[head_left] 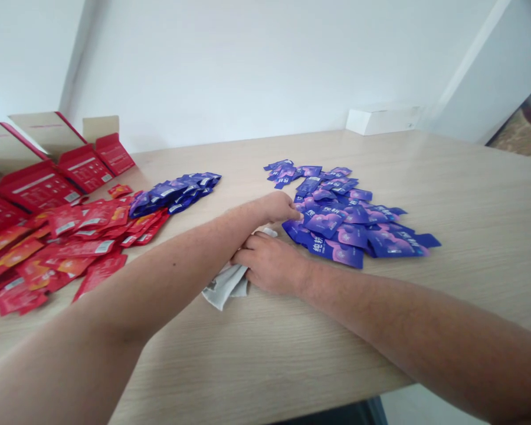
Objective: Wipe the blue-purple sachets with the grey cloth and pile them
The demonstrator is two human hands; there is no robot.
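Note:
My left hand (279, 208) reaches across my right one to the left edge of a pile of purple-blue sachets (327, 221). Its fingers are closed, with the tips at the edge of a purple sachet (299, 206); the grip is partly hidden. Below it, my right hand (272, 265) lies low on the table with bent fingers over a crumpled white cloth (228, 287). Part of the cloth is covered by my left forearm and the right fingers.
Red sachets (84, 227) lie heaped on the left, with a stack of blue sachets (172, 192) at their far side. Open red cartons (38, 183) stand behind them. A white box (380, 120) sits against the wall. The wooden table's (292, 366) front edge is near me.

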